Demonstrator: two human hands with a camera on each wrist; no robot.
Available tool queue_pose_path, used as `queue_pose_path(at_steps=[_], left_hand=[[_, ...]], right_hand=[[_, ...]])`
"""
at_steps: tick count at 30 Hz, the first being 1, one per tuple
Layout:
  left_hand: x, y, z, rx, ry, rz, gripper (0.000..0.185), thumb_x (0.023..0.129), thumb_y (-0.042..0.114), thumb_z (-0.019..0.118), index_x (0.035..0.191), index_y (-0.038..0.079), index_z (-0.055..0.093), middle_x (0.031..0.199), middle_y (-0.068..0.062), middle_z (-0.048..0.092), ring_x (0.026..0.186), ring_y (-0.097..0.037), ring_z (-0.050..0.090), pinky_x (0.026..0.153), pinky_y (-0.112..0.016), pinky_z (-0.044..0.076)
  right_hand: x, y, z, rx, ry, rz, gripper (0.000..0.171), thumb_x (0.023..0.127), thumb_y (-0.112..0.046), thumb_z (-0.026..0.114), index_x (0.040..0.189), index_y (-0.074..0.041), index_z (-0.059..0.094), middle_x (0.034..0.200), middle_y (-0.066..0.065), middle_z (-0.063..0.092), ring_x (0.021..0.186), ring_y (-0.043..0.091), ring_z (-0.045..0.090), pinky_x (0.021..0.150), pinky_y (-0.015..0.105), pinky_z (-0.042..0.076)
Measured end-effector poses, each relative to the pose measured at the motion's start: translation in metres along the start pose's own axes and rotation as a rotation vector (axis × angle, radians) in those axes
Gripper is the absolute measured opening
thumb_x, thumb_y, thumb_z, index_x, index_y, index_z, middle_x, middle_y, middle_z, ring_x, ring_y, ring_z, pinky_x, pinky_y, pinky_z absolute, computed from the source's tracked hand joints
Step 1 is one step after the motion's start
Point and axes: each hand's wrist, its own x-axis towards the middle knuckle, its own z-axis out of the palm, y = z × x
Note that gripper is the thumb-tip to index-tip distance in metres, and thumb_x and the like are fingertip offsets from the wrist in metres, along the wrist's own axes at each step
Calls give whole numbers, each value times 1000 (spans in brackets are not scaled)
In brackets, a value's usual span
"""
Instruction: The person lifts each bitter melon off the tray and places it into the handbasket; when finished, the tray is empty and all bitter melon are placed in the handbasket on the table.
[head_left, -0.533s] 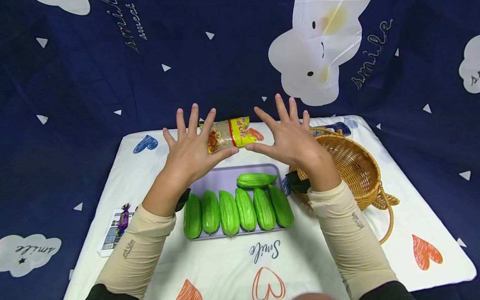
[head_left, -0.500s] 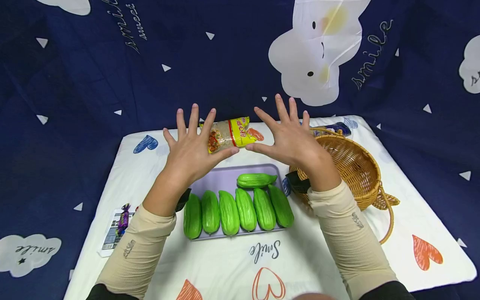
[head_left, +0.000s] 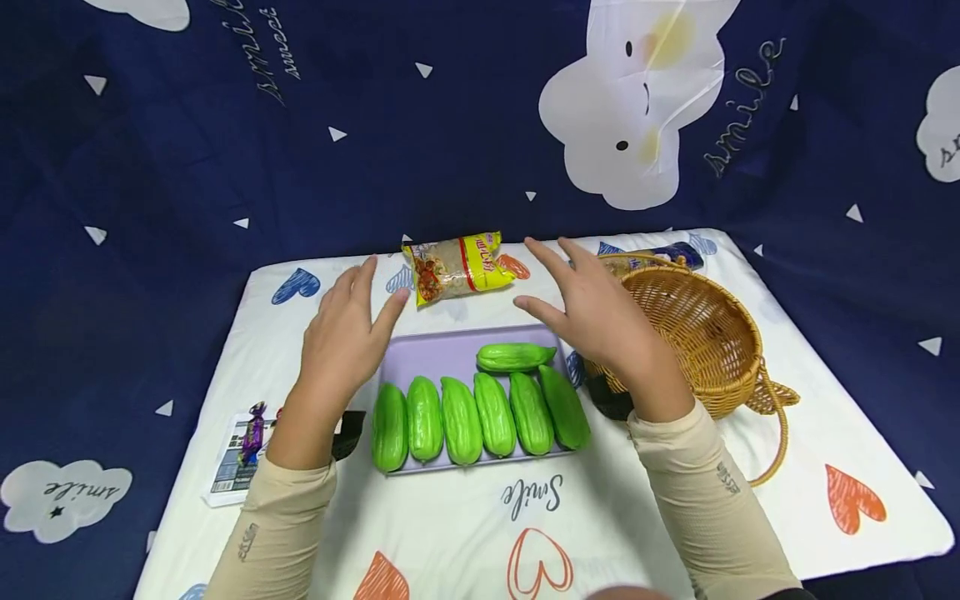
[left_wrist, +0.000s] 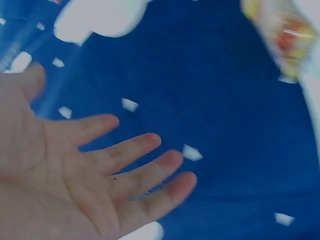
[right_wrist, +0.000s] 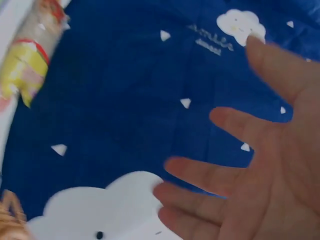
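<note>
White cloth (head_left: 442,521) printed with hearts covers the tabletop, its far edge meeting a navy backdrop (head_left: 450,150) and its left and right edges widening toward the near side. A broad strip of this cloth runs along the near side of the lilac tray (head_left: 427,354), and a narrower band separates the tray's far edge from a yellow and see-through packet (head_left: 453,267) lying by the far edge of the table. The left hand (head_left: 336,333) is raised beside the tray's left edge, fingers extended and slightly bent, its grip released; the left wrist view shows its palm and spread fingers. The right hand (head_left: 596,308) is likewise released, its fingers apart, over the tray's far right corner, while its wrist overlaps the left part of the wicker basket (head_left: 705,325). The tray holds seven green vegetables (head_left: 461,421): six stand side by side along its near part, pointing near to far, and one lies crosswise beyond them at the right, leaving lilac surface showing at the far left. The basket opens toward the hands, showing its woven inner wall; a dark blue package (head_left: 678,254) lies behind it, partly hidden. Left of the left forearm, a purple wrapped candy (head_left: 253,433) lies on a flat printed pack (head_left: 228,479).
</note>
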Motion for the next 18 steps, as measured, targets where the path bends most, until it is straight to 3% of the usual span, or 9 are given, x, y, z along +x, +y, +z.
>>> queue_pose_path(at_steps=[4, 9, 13, 18], left_hand=[[-21, -42, 20, -34, -14, -136, 59, 104, 36, 32, 148, -4, 31, 143, -30, 40, 128, -51, 40, 98, -68, 36], [-43, -82, 50, -37, -148, -220, 46, 103, 14, 36, 141, -12, 37, 128, -33, 51, 118, -51, 49, 96, -62, 41], [-58, -100, 68, -91, -216, -237, 43, 99, 5, 42, 138, -11, 41, 121, -30, 58, 115, -47, 53, 95, -58, 43], [-72, -111, 82, -229, -287, -276, 45, 96, 0, 48, 139, -12, 41, 116, -24, 62, 100, -33, 62, 83, -44, 50]], right_hand=[[-26, 4, 29, 59, -1, 23, 64, 97, -43, 53, 151, -15, 34, 145, 20, 44, 132, 39, 44, 105, 56, 39], [-55, 10, 73, 51, 27, 69, 55, 97, -29, 57, 141, 1, 44, 138, 27, 48, 126, 42, 49, 101, 54, 43], [-74, 15, 107, 2, 70, 86, 50, 96, -18, 57, 138, 7, 46, 142, 33, 39, 130, 47, 42, 100, 57, 43], [-92, 24, 135, -34, 103, 99, 44, 94, -1, 49, 136, 12, 46, 141, 35, 38, 131, 49, 39, 103, 57, 40]])
